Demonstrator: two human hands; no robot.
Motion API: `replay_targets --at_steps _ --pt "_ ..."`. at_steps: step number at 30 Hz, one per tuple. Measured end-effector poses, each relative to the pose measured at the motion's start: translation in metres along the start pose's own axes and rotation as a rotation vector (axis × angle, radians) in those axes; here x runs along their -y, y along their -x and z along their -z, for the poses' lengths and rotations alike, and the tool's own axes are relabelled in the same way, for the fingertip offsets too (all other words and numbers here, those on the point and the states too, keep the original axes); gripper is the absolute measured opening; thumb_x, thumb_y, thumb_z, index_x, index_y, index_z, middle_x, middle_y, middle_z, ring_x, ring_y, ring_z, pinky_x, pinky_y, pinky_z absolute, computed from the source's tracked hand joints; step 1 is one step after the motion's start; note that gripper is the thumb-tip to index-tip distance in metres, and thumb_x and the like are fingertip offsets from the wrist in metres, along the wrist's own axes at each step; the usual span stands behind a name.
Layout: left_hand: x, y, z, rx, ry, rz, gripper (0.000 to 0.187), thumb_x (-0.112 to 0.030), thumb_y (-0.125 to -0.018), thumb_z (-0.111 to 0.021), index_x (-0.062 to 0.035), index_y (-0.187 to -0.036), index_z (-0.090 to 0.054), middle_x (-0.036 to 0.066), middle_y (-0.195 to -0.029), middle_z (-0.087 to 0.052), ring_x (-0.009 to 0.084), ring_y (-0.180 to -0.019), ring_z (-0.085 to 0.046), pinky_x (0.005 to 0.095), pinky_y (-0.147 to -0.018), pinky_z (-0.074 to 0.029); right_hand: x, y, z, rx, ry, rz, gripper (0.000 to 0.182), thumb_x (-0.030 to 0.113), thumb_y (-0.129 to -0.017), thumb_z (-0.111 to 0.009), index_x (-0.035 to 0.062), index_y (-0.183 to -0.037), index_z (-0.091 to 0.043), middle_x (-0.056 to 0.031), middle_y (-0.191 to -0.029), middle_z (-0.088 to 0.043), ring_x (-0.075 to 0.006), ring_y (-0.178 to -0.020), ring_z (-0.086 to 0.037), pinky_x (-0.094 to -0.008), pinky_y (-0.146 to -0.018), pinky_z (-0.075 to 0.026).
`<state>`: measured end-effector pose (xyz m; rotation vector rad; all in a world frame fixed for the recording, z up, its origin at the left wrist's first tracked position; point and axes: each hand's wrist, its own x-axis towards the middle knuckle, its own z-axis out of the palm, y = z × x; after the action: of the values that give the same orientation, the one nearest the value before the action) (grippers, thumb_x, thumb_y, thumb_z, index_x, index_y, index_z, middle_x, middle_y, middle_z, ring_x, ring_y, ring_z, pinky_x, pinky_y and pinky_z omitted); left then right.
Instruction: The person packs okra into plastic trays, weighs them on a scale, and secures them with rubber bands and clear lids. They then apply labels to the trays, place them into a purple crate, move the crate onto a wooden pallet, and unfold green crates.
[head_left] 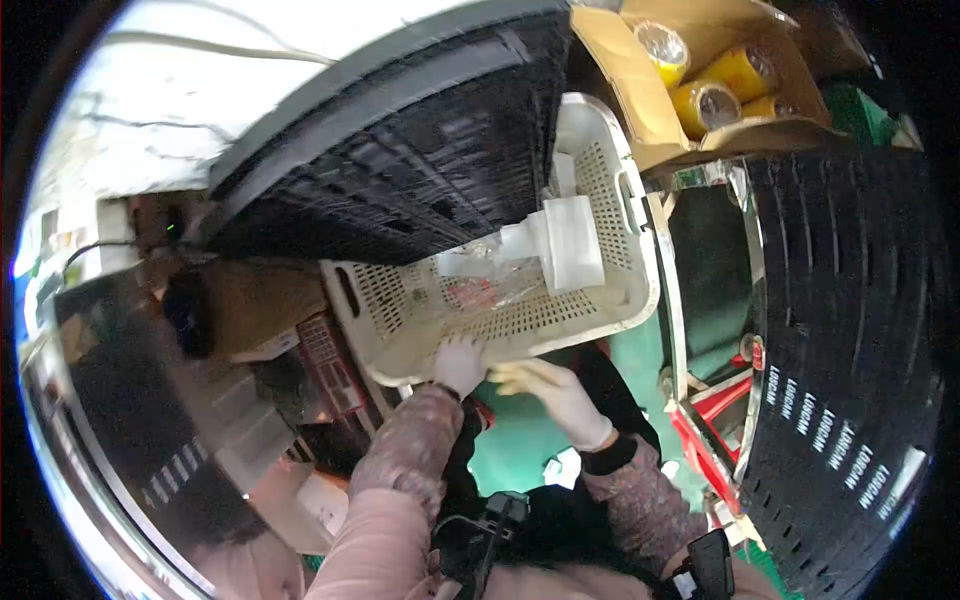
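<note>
Gripping the near rim of the white basket [600, 310] just below the frame's centre, the left hand [459, 364] is gloved with its fingers curled onto the edge. The right hand [553, 392], beside it, has fingers loosely together under the same rim; whether it truly clasps the plastic I cannot tell. The basket hangs tilted, held at one edge only, so it could twist or slip. Inside it a white box [570, 243] and a clear plastic bag [490, 280] lie loose and might slide out. A black crate [400, 160], upper centre, presses close against the basket and could snag it. In the upper right, a cardboard box [625, 75] of yellow tape rolls [705, 105] sits just behind.
</note>
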<state>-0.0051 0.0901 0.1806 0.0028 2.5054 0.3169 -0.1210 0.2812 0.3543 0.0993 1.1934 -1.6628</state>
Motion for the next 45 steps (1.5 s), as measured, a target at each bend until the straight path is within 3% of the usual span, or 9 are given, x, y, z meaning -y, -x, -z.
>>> replay_targets --at_steps 6,8,13,20,23,25,29,41,45 --pt "-0.038 -0.019 -0.104 -1.002 0.910 0.244 0.069 -0.040 -0.090 -0.048 -0.0096 -0.150 -0.032 0.017 -0.160 -0.018 0.0341 -0.148 -0.015 0.0591 -0.116 -0.011 -0.147 0.074 0.052 -0.271 0.774 -0.369 0.031 0.031 -0.091 -0.060 0.0050 -0.105 -0.071 -0.0165 -0.096 -0.071 -0.0253 -0.088 -0.069 -0.0340 -0.080 -0.053" --pt "-0.112 0.047 0.076 0.178 0.057 0.645 0.075 -0.042 -0.089 -0.050 -0.0079 -0.152 -0.027 0.017 -0.159 -0.021 0.0355 -0.146 -0.020 0.0601 -0.115 -0.015 -0.212 0.088 0.064 -0.447 0.469 -0.119 0.030 0.032 -0.092 -0.058 0.0075 -0.101 -0.072 -0.0196 -0.089 -0.070 -0.0287 -0.081 -0.069 -0.0344 -0.074 -0.054" --pt "-0.153 0.168 0.023 0.505 0.608 0.634 0.060 -0.045 -0.085 -0.049 -0.0113 -0.134 -0.054 0.019 -0.133 -0.056 0.0361 -0.126 -0.051 0.0498 -0.104 -0.039 -0.192 0.155 0.049 0.212 0.993 -0.188 0.021 0.026 -0.084 -0.062 0.0071 -0.090 -0.071 -0.0100 -0.081 -0.070 -0.0223 -0.073 -0.068 -0.0344 -0.065 -0.053" --pt "-0.215 0.324 0.120 0.080 1.026 0.683 0.046 -0.035 -0.088 -0.051 -0.0067 -0.123 -0.062 0.022 -0.118 -0.063 0.0370 -0.109 -0.060 0.0446 -0.094 -0.048 -0.014 0.170 0.059 0.126 0.175 -0.753 0.032 0.027 -0.093 -0.060 0.0053 -0.116 -0.063 -0.0105 -0.103 -0.069 -0.0219 -0.084 -0.068 -0.0319 -0.070 -0.052" --pt "-0.218 0.349 0.125 0.013 1.025 0.598 0.050 -0.039 -0.090 -0.049 -0.0082 -0.128 -0.059 0.022 -0.121 -0.062 0.0368 -0.112 -0.059 0.0433 -0.098 -0.045 -0.010 0.141 0.114 -0.052 0.555 -0.526 0.023 0.020 -0.094 -0.055 0.0042 -0.106 -0.065 -0.0124 -0.094 -0.070 -0.0256 -0.077 -0.068 -0.0372 -0.064 -0.053" --pt "-0.207 0.359 0.124 0.103 1.003 0.456 0.052 -0.041 -0.090 -0.049 -0.0096 -0.131 -0.057 0.021 -0.123 -0.062 0.0373 -0.113 -0.059 0.0439 -0.100 -0.044 0.067 0.135 0.071 0.748 2.110 0.056 0.022 0.018 -0.090 -0.057 -0.0022 -0.093 -0.066 -0.0177 -0.087 -0.068 -0.0286 -0.076 -0.068 -0.0391 -0.063 -0.054" --pt "-0.173 0.319 -0.051 0.153 1.153 0.036 0.058 -0.043 -0.088 -0.051 -0.0093 -0.134 -0.055 0.021 -0.126 -0.061 0.0384 -0.116 -0.057 0.0451 -0.102 -0.042 0.103 0.123 -0.015 0.139 1.109 -0.602 0.029 0.023 -0.094 -0.058 -0.0028 -0.106 -0.066 -0.0117 -0.096 -0.068 -0.0212 -0.081 -0.067 -0.0339 -0.068 -0.054" --pt "-0.411 0.438 -0.004 -0.623 1.851 1.733 0.059 -0.046 -0.089 -0.048 -0.0090 -0.135 -0.054 0.023 -0.123 -0.062 0.0385 -0.118 -0.057 0.0431 -0.101 -0.043 0.098 0.144 -0.278 1.983 1.658 -0.355 0.041 0.036 -0.097 -0.056 0.0033 -0.121 -0.064 -0.0154 -0.116 -0.067 -0.0272 -0.111 -0.063 -0.0332 -0.097 -0.046" --pt "-0.556 0.372 0.017 -0.687 1.954 1.905 0.049 -0.048 -0.090 -0.048 -0.0084 -0.112 -0.068 0.023 -0.113 -0.065 0.0415 -0.108 -0.060 0.0472 -0.095 -0.046 0.088 0.169 -0.312 1.841 1.903 -0.536 0.037 0.034 -0.095 -0.059 0.0024 -0.113 -0.067 -0.0133 -0.110 -0.069 -0.0259 -0.106 -0.064 -0.0334 -0.094 -0.048"
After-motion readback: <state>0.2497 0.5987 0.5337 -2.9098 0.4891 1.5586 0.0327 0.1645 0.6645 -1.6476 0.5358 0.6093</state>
